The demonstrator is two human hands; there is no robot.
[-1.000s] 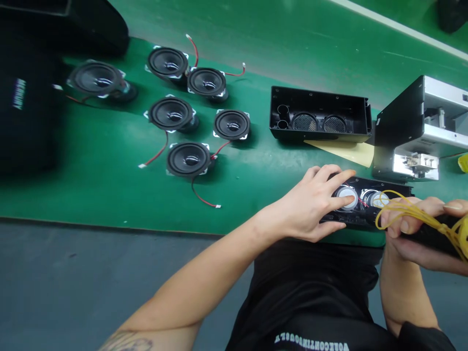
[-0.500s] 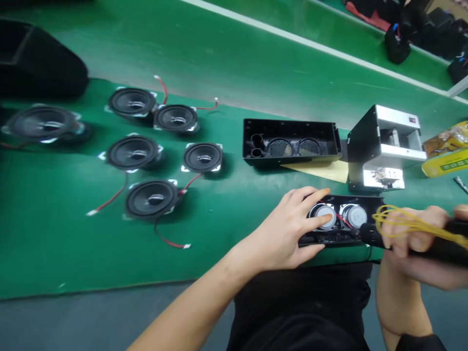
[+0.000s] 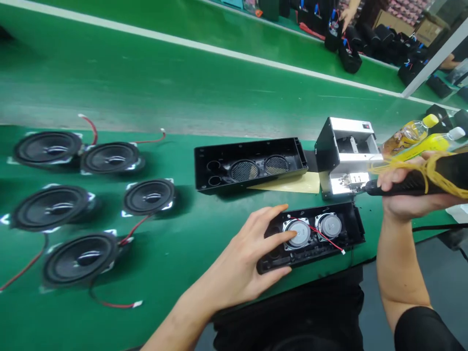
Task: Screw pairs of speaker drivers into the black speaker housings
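Observation:
My left hand (image 3: 252, 253) spans the left end of a black speaker housing (image 3: 310, 256), thumb at its near edge and another finger at the far edge. Its index finger rests on one of two speaker drivers (image 3: 299, 236) set magnet-up inside. The second driver (image 3: 330, 226) sits to the right, with a red wire (image 3: 325, 236) running loose across both. My right hand (image 3: 405, 187) is closed around a black electric screwdriver (image 3: 402, 185) with a yellow cord looped over it. The screwdriver's front end meets the lower front of a silver-and-black screw feeder (image 3: 349, 156).
Another open black housing (image 3: 252, 165) lies beyond, touching yellow paper (image 3: 292, 183). Several loose speakers (image 3: 148, 197) with red wires spread across the left. Drink bottles (image 3: 413, 136) lie behind the feeder. Across the green surface, a co-worker's hand (image 3: 349, 14) is among black units.
My right hand has lifted the screwdriver away from the housing, up to the screw feeder. My left hand stays on the housing. The view has shifted right.

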